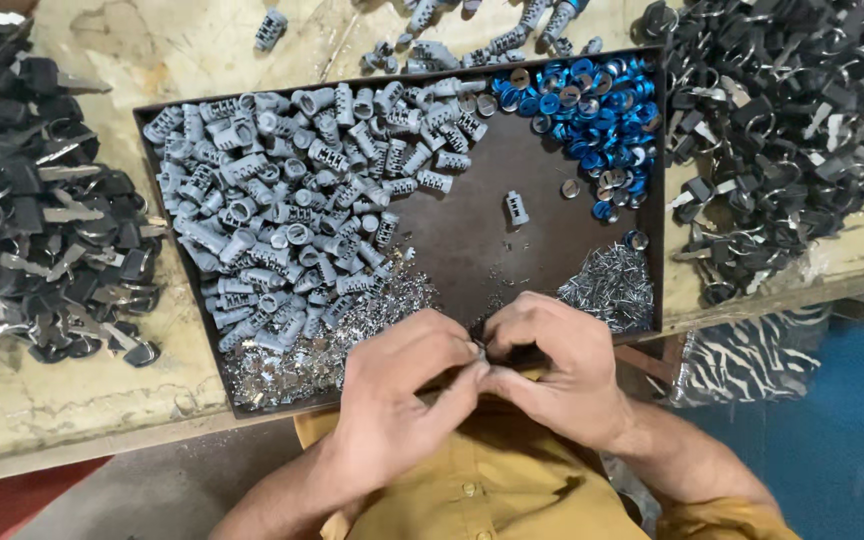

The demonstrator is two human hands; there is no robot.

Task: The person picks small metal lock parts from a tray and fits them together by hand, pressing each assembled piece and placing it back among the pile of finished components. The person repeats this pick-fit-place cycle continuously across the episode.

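Your left hand (407, 375) and right hand (552, 365) pinch one small metal part (479, 350) together over the tray (472, 240), which holds grey cylinders (282, 200), blue rings (592, 105) and pins (612, 285).

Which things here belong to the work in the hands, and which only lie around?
In use:
- left hand and right hand, pinching one small metal part
- dark tray
- grey cylinders
- blue rings
- small silver pieces

Lying about:
- black-headed keys, left pile
- black-headed keys, right pile
- zebra-striped bag
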